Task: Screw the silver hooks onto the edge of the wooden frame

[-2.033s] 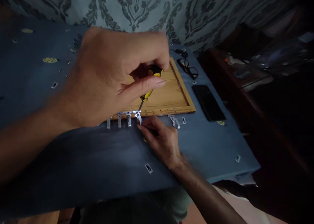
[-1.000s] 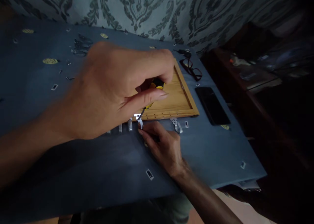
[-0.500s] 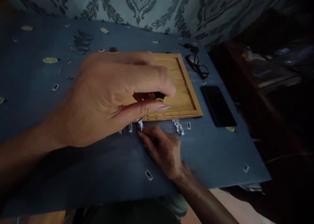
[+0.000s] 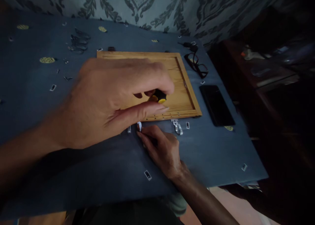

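Note:
A wooden framed board [image 4: 182,100] lies on the blue patterned cloth, small holes along its near edge. Above it my left hand [image 4: 118,97] is closed around a black and yellow handle [image 4: 158,96]; the tool's lower end is hidden behind the hand. My right hand [image 4: 162,149] pinches a small metal clip [image 4: 139,125] at the board's near edge. Another metal clip [image 4: 177,127] rests against that edge, right of my right fingers. One more metal piece [image 4: 129,129] shows to the left, partly under my left hand.
To the right are a black phone [image 4: 217,105], glasses [image 4: 197,66] and keys [image 4: 189,46]. Several dark clips [image 4: 79,41] lie at the back left, with small metal bits [image 4: 68,78] nearer. The table's right edge [image 4: 248,133] borders a dark shelf.
The view has shifted slightly. My left hand sits a little lower over the board, and more of the handle and the board's far left corner shows. My right hand still pinches the clip.

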A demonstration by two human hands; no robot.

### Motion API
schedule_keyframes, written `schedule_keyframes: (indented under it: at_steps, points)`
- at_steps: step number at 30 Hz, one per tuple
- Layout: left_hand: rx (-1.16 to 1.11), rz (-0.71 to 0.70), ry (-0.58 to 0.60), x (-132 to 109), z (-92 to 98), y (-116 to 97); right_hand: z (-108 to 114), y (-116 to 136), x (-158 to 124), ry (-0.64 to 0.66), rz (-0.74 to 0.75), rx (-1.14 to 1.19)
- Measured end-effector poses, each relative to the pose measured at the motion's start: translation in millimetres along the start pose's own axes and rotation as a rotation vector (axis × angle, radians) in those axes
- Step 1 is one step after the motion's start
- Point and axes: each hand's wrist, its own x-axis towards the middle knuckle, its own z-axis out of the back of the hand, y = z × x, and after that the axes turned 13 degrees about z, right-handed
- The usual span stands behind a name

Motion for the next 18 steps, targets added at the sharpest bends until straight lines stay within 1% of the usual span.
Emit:
schedule_keyframes:
  at_steps: [3, 5, 10, 14, 15, 18]
  points:
    - [-0.018, 0.067, 0.019, 0.5, -1.3, 1.6, 0.2, 0.2, 0.1, -0.002, 0.002, -0.008]
    - [-0.037, 0.082, 0.022, 0.2, -1.6, 2.5, 0.2, 0.2, 0.1, 0.002, 0.001, -0.013]
    - [-0.007, 0.058, 0.015, -1.0, -1.6, 2.2, 0.2, 0.0, -0.2, 0.007, 0.003, 0.001]
    - [0.021, 0.022, -0.072, -0.3, -4.2, 2.6, 0.0, 0.4, -0.2, 0.011, -0.015, 0.003]
    - [0.015, 0.015, -0.075, 0.3, -4.7, 3.1, -0.1, 0.5, -0.2, 0.007, -0.013, -0.001]
    - [-0.054, 0.002, -0.014, 2.1, -4.4, 4.5, -0.6, 0.5, -0.4, -0.004, -0.014, -0.015]
